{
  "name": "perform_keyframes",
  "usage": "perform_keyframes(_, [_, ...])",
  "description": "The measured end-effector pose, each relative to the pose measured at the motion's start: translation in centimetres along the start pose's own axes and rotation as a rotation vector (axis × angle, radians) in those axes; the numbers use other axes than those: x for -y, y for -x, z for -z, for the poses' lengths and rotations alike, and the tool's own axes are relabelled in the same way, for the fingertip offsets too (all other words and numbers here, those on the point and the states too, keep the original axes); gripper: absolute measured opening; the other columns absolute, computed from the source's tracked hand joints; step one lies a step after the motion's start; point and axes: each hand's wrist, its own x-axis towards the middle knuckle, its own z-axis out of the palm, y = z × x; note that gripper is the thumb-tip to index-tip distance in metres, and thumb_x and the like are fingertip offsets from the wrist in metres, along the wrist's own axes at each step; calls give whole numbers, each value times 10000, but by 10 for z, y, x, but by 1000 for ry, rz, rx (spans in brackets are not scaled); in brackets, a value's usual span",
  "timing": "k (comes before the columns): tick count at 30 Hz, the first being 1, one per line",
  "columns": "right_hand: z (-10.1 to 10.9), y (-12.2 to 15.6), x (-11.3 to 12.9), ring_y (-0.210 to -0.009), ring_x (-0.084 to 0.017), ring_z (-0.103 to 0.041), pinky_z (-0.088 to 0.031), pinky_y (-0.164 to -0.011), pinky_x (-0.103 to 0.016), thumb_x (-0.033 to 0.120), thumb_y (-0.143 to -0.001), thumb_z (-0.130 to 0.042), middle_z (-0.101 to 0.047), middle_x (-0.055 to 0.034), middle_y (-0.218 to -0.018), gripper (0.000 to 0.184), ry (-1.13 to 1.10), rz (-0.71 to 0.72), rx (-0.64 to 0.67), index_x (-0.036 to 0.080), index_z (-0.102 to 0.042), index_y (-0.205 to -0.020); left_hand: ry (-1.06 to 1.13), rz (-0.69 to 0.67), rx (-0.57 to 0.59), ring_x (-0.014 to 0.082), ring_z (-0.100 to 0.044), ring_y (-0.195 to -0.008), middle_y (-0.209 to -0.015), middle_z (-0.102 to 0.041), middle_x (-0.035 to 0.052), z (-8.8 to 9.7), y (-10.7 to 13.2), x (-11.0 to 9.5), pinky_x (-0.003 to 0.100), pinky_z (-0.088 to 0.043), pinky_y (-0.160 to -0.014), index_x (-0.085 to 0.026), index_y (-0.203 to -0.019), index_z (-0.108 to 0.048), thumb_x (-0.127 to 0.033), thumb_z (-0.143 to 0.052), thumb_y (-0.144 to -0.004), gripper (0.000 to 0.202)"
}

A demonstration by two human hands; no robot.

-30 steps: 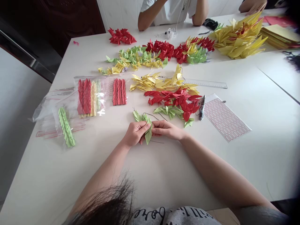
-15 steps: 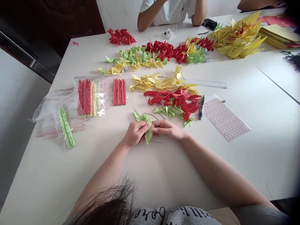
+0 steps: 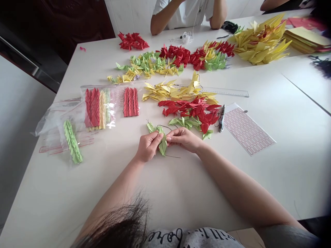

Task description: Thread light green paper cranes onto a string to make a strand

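At the white table, L hand & R hand pinch green folded-paper cranes on dark thread, fingertips pressed together; red paper cranes lie loose, finished stacks w/in clear plastic bag.

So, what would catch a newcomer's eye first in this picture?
Probably the bright heaps of red, yellow and green origami cranes on the white table, the biggest yellow heap at the far right. Then the left hand and right hand holding green cranes near the center, and packed rows in a plastic bag at left.
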Motion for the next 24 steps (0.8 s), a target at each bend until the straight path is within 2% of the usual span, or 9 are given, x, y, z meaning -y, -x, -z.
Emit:
perform_keyframes(8, [-2,-1,1,-613,-97,-646,-548,-659,-221,400,-528,-917,-714,-4,-643,316,5,-29,-33,166,-767,-679,-30,-39,-5,68,-377,-415,-491,-364,-41,-1,-1,1,227,-291,-410,-180,-564,-375,-505,-484,-938,507])
perform_keyframes(24, [-5,3,5,-603,-127,-633,-541,-664,-273,419,-589,-883,-718,-29,-663,326,126,15,-39,147,-749,-710,-74,-22,9,74,-340,-446,-467,-329,-47,0,-1,-2,227,-275,-443,-183,-567,-349,-520,-491,-924,511])
